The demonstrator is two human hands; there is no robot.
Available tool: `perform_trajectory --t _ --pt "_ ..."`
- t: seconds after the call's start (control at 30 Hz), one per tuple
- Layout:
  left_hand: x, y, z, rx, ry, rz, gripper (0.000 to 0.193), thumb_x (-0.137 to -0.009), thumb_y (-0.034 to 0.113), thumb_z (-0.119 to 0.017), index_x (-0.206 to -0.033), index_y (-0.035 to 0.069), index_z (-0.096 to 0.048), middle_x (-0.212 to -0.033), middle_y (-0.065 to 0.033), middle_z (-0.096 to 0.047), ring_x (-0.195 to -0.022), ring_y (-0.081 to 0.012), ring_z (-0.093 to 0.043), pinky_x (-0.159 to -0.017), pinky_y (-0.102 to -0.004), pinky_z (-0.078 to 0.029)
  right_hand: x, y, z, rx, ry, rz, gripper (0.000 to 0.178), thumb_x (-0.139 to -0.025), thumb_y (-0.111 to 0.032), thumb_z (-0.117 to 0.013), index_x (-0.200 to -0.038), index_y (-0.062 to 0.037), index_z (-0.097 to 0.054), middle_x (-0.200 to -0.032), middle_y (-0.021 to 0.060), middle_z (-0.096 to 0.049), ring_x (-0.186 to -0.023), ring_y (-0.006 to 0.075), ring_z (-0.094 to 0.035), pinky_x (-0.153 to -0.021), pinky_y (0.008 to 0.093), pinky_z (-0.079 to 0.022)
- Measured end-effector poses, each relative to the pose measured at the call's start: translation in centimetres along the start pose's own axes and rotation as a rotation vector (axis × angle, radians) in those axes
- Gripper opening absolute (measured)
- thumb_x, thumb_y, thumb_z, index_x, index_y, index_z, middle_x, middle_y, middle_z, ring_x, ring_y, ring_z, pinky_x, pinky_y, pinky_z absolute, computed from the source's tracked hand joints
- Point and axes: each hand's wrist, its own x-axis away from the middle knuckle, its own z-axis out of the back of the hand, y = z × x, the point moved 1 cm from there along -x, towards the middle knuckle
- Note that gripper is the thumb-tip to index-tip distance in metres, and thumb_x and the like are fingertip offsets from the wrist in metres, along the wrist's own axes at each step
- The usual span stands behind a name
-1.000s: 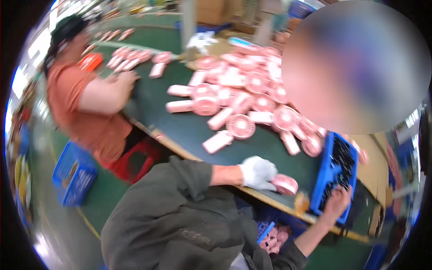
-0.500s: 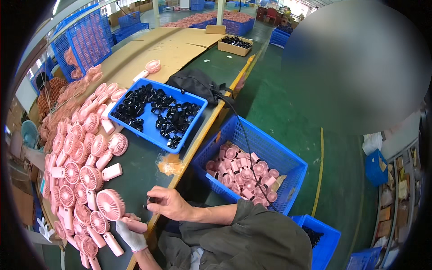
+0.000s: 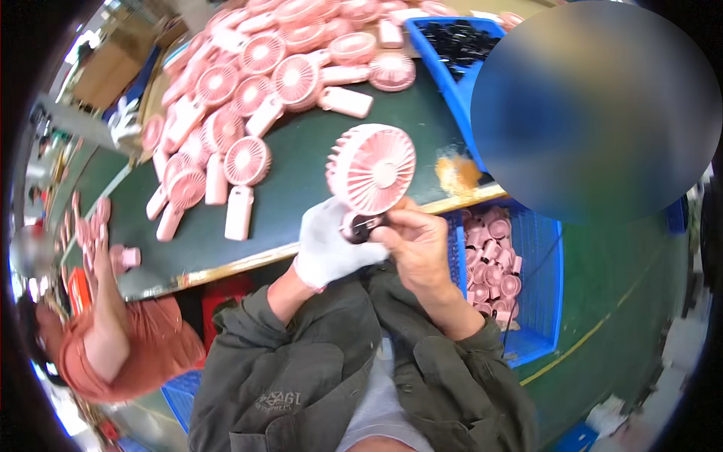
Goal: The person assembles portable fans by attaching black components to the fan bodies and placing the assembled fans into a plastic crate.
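My left hand point(image 3: 331, 245), in a white glove, is closed round the handle of a pink handheld fan point(image 3: 373, 167), whose round ribbed head points away from me. A small black plastic part point(image 3: 363, 227) sits against the handle, just below the head. The fingertips of my bare right hand point(image 3: 422, 245) are closed on that part from the right side. My hands hide most of the handle, so I cannot tell whether the black part is fixed to it. Many more pink fans point(image 3: 262, 90) lie piled on the green tabletop point(image 3: 301, 158) beyond.
A blue tray point(image 3: 444, 83) of black parts stands on the table at the far right. Below the edge on my right, a blue crate point(image 3: 538, 331) holds pink fans. At the left, a co-worker point(image 3: 124, 339) in an orange shirt handles pink pieces. Brown tape point(image 3: 457, 175) marks the tabletop.
My hands have come together in front of me. The black part in my right hand is now against the fan held by my left. The view has turned left, showing the co-worker.
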Motion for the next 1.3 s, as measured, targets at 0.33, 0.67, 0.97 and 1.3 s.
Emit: perform_trajectory --t 0.33,0.67,0.97,1.3 --pt "-0.4 -2.6 -0.4 0.046 0.134 0.102 0.025 -0.08 0.023 -0.067 -0.084 -0.002 -0.067 -0.067 -0.0106 -0.066 -0.061 -0.0168 -0.065 -0.057 -0.0313 -0.05 -1.0 1.9 0.9 0.042 0.044 -0.186 0.034 -0.1 -0.024 -0.051 -0.091 0.0075 -0.062 -0.096 0.0077 -0.059 -0.08 0.014 -0.06 -0.068 0.0267 -0.051" --pt "0.0 -3.1 -1.6 0.882 -0.296 0.569 0.064 -0.1 0.056 -0.029 -0.092 0.001 -0.06 -0.067 -0.0104 -0.062 -0.05 -0.0195 -0.06 -0.046 -0.0295 -0.049 -1.0 2.7 0.4 -0.176 0.079 -0.479 0.048 -0.1 -0.045 -0.044 -0.101 0.0001 -0.06 -0.061 0.0044 -0.058 -0.036 0.0103 -0.047 -0.031 0.0226 -0.038" --pt "-0.2 -2.4 -2.1 0.793 -0.342 0.563 0.066 -0.102 0.052 -0.021 -0.083 0.001 -0.059 -0.059 -0.0101 -0.058 -0.046 -0.0187 -0.057 -0.044 -0.0296 -0.047 -0.6 1.5 0.3 0.085 0.115 -0.275 0.037 -0.082 -0.012 -0.07 -0.11 0.0069 -0.056 -0.081 0.0116 -0.063 -0.052 0.0155 -0.062 -0.04 0.0238 -0.05" --pt "0.6 -2.2 -2.5 1.092 -0.544 0.564 0.059 -0.102 0.05 -0.028 -0.094 -0.001 -0.059 -0.063 -0.0064 -0.061 -0.05 -0.0148 -0.059 -0.049 -0.0279 -0.047 -1.5 3.1 3.4 -0.111 -0.184 -0.08 0.083 -0.067 -0.058 -0.081 -0.116 0.0031 -0.053 -0.114 0.017 -0.058 -0.097 0.0225 -0.061 -0.081 0.0334 -0.053"
